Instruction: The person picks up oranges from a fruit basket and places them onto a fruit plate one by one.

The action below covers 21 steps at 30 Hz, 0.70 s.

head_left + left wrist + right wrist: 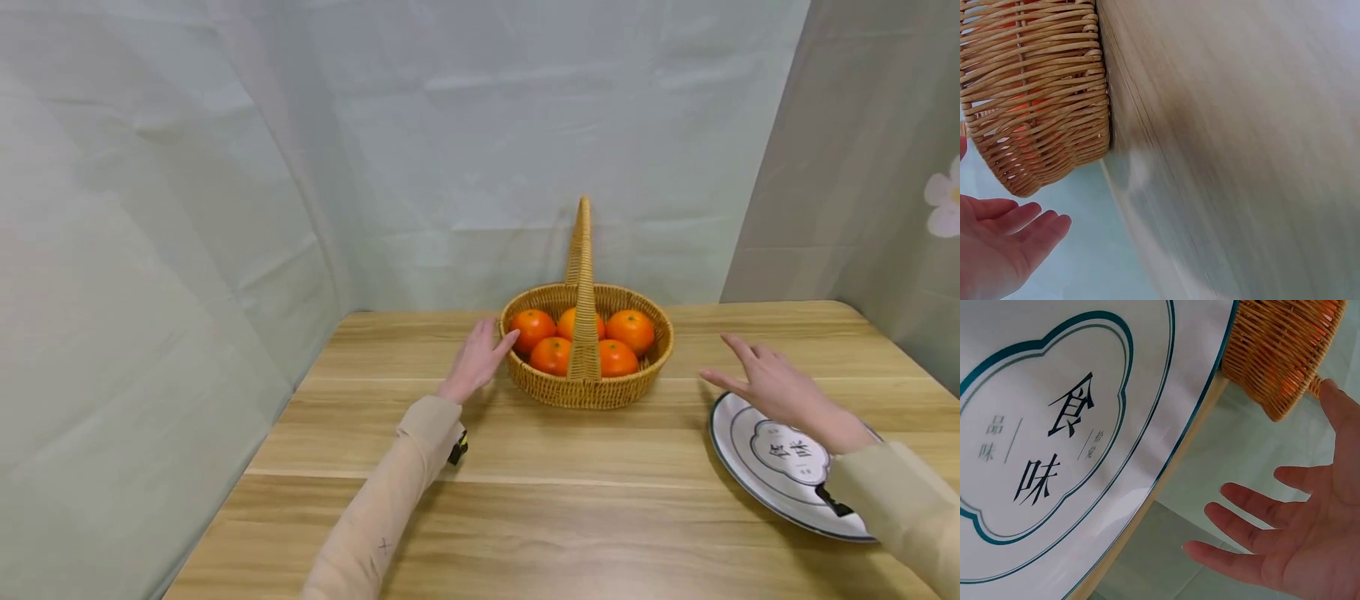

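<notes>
A wicker basket [540, 388] with a tall arched handle [584, 250] stands toward the back of the table, holding several oranges [630, 331]. At its left side is my left hand [478, 360], fingers extended and the thumb close to the rim. The left wrist view shows that hand [997, 250] beside the woven wall [1041, 100], holding nothing. My right hand [783, 390] hovers over the far part of a white plate [738, 450], with spread fingers pointing toward the basket. Dark characters and blue-green lines mark the plate [1116, 494]; the right forearm hides part of it.
The wooden table [337, 517] has light grain, and its left edge runs along a pale hanging cloth [150, 292]. Another stretch of cloth [480, 150] hangs right behind the basket. At the right, a darker cloth carries a printed flower [943, 200].
</notes>
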Tool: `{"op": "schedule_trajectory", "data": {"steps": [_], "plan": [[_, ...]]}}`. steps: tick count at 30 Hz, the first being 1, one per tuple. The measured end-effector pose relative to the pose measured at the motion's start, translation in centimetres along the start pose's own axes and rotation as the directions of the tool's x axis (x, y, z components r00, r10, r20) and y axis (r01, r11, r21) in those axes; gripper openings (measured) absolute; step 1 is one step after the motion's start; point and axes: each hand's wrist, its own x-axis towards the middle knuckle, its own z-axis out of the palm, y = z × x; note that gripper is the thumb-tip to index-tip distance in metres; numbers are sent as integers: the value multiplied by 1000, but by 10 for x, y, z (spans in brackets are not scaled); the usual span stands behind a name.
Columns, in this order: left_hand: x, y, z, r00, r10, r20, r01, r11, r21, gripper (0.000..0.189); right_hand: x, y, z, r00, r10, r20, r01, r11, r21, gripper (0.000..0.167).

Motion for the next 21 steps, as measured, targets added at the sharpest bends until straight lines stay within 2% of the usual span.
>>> {"op": "schedule_trajectory", "data": {"steps": [13,21], "plan": [[11,0,8,999,-41,-29,42,999,12,51,-3,12,-2,999,32,27,-33,999,28,78],[14,4,16,998,-7,-61,8,1000,21,45,-10,25,-5,997,49,64,-52,998,42,78]]}}
